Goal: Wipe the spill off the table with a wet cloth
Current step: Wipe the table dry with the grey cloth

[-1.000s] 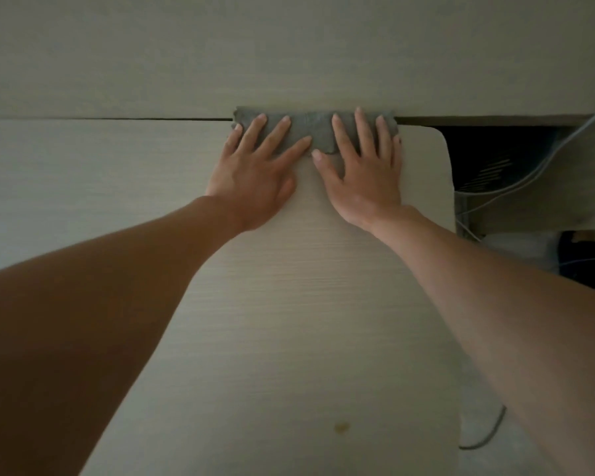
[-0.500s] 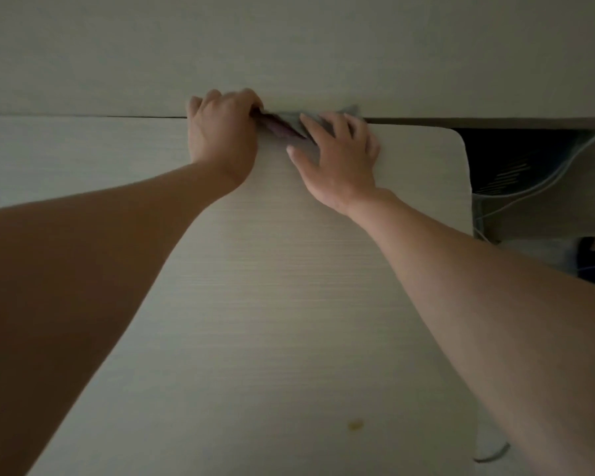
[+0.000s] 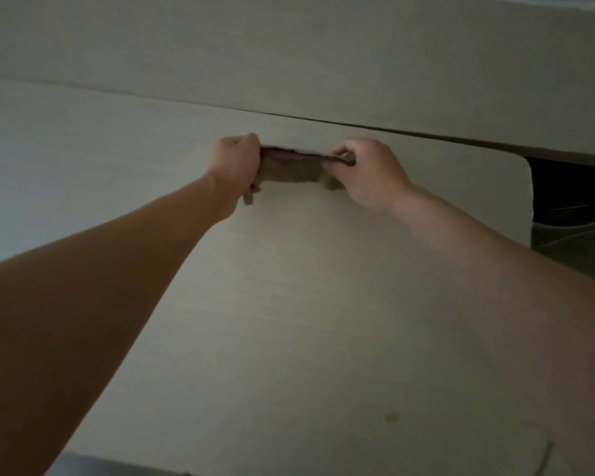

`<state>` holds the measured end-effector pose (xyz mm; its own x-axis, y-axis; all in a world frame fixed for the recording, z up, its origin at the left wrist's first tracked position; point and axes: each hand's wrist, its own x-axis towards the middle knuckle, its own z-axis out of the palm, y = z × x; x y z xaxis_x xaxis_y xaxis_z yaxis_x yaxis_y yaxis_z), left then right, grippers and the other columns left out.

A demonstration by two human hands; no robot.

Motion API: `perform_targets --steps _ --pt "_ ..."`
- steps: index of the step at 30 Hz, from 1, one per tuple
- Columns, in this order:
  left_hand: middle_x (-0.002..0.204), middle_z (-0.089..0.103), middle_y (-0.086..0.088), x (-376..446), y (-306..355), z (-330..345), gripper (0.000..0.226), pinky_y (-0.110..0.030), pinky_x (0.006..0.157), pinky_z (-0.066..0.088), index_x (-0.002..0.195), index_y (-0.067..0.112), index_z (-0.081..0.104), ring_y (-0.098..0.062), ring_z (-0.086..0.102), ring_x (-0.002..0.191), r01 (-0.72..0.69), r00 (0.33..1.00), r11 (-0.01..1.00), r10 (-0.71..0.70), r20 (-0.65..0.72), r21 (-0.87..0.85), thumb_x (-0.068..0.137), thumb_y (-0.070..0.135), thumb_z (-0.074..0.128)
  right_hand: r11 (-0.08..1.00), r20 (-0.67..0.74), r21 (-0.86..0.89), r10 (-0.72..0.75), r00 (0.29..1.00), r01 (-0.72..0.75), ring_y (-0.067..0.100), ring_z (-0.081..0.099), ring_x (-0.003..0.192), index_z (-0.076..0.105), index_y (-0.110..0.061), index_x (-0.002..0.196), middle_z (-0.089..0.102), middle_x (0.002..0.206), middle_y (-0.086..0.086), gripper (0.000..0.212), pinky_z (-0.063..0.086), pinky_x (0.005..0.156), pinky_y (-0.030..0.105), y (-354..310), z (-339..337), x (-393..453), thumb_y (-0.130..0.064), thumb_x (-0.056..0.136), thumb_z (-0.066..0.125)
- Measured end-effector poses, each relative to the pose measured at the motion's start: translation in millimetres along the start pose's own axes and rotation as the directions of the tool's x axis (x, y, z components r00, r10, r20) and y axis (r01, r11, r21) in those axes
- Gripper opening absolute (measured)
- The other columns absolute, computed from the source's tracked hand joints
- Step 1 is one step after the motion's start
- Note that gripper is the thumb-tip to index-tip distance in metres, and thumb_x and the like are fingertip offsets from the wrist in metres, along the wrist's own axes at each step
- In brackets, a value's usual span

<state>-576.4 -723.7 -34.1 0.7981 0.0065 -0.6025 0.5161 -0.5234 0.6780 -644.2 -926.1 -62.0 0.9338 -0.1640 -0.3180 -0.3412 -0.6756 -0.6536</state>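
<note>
Where the pale table [image 3: 289, 338] fills the lower frame, a small yellowish spill [image 3: 391, 417] sits lower right. Above centre, the left hand [image 3: 236, 163] and right hand [image 3: 368, 173] each clench an end of the grey cloth [image 3: 291, 171], stretched between them.

The cloth [image 3: 291, 170] is grey, with a purplish upper edge; it hangs stretched in a short, wide band between two gripping hands, above the far part of the table [image 3: 289, 304]; small corners droop below each grip. The spill [image 3: 391, 416] is a small yellowish spot on the pale wood-grain tabletop, near the front edge, well apart from the cloth.
</note>
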Motion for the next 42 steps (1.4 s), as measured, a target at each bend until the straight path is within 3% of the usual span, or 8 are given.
perform_targets --steps 4,7,15,22,28,32,36,42 --pt "0.078 0.057 -0.011 -17.3 -33.2 -38.0 0.046 -0.032 0.050 0.040 0.098 0.001 0.070 -0.022 0.051 0.060 0.071 0.952 0.991 -0.102 0.288 0.113 0.096 0.047 0.064 0.943 0.201 0.222 0.203 0.958 -0.246 0.008 0.068 0.078 0.077 -0.019 0.094 0.075 0.090 -0.005 0.016 0.050 0.067 0.020 -0.6 2.2 -25.9 -0.034 0.090 0.079" --pt "0.079 0.063 -0.007 -23.4 -60.2 -59.0 0.021 -0.024 0.054 0.048 0.098 0.001 0.071 -0.016 0.055 0.065 0.099 0.912 0.983 -0.152 0.382 0.155 0.093 0.021 0.076 0.866 0.294 0.316 0.300 0.907 -0.388 0.013 0.069 0.087 0.077 -0.016 0.102 0.076 0.098 0.002 0.017 0.055 0.082 0.026 1.0 13.8 -41.4 -0.026 0.089 0.080" --pt "0.123 0.072 -0.011 -20.4 -112.3 -119.1 0.031 -0.042 0.102 0.055 0.125 0.003 0.068 -0.025 0.068 0.115 0.354 0.890 0.924 -0.286 0.355 -0.144 0.098 0.019 0.068 0.725 0.041 0.504 0.523 0.851 -0.469 0.013 0.069 0.075 0.075 -0.015 0.087 0.076 0.089 0.002 0.015 0.052 0.063 0.023 -40.1 75.3 -66.1 -0.029 0.088 0.082" --pt "0.096 0.073 -0.006 -30.5 -146.2 -197.7 0.020 -0.032 0.059 0.063 0.101 0.010 0.067 -0.014 0.073 0.070 0.388 0.912 0.840 -0.291 0.288 -0.380 0.107 0.024 0.054 0.881 -0.277 0.369 0.408 0.870 -0.296 0.008 0.065 0.077 0.070 -0.023 0.086 0.069 0.080 -0.011 0.011 0.049 0.072 0.024 -150.2 150.7 -73.2 -0.032 0.090 0.075" --pt "0.118 0.070 -0.018 -50.1 -160.4 -258.1 0.040 -0.045 0.083 0.060 0.126 0.001 0.059 -0.032 0.072 0.102 0.433 0.881 0.787 -0.268 0.389 -0.439 0.111 0.034 0.042 0.968 -0.185 0.219 0.166 0.969 -0.124 0.007 0.063 0.085 0.074 -0.024 0.094 0.070 0.090 -0.011 0.019 0.042 0.070 0.016 -267.7 228.7 -97.0 -0.039 0.098 0.063" --pt "0.074 0.065 -0.007 -51.4 -166.8 -285.8 0.055 -0.039 0.079 0.053 0.096 0.005 0.066 -0.021 0.061 0.067 0.407 0.854 0.819 -0.183 0.487 -0.406 0.110 0.049 0.035 0.918 -0.008 0.347 0.206 0.979 -0.191 0.017 0.071 0.073 0.072 -0.016 0.080 0.073 0.075 -0.005 0.054 0.056 0.072 0.031 -311.3 262.8 -111.9 -0.055 0.103 0.043" --pt "0.123 0.071 -0.014 -42.5 -180.2 -302.2 0.027 -0.051 0.104 0.053 0.129 0.001 0.064 -0.029 0.069 0.110 0.384 0.892 0.827 -0.218 0.395 -0.411 0.105 0.011 0.055 0.837 -0.135 0.474 0.375 0.917 -0.273 0.020 0.074 0.077 0.071 -0.022 0.086 0.077 0.087 -0.003 0.036 0.060 0.080 0.047 -313.5 271.1 -105.3 -0.044 0.102 0.048" --pt "0.118 0.074 -0.010 -21.0 -180.8 -319.9 0.023 -0.038 0.084 0.063 0.121 0.011 0.065 -0.024 0.071 0.105 0.461 0.838 0.765 -0.208 0.505 -0.450 0.102 0.005 0.053 0.774 0.065 0.484 0.433 0.899 -0.408 0.015 0.058 0.072 0.059 -0.015 0.078 0.063 0.079 0.002 0.046 0.046 0.071 0.035 -293.6 274.5 -68.6 -0.054 0.100 0.051"
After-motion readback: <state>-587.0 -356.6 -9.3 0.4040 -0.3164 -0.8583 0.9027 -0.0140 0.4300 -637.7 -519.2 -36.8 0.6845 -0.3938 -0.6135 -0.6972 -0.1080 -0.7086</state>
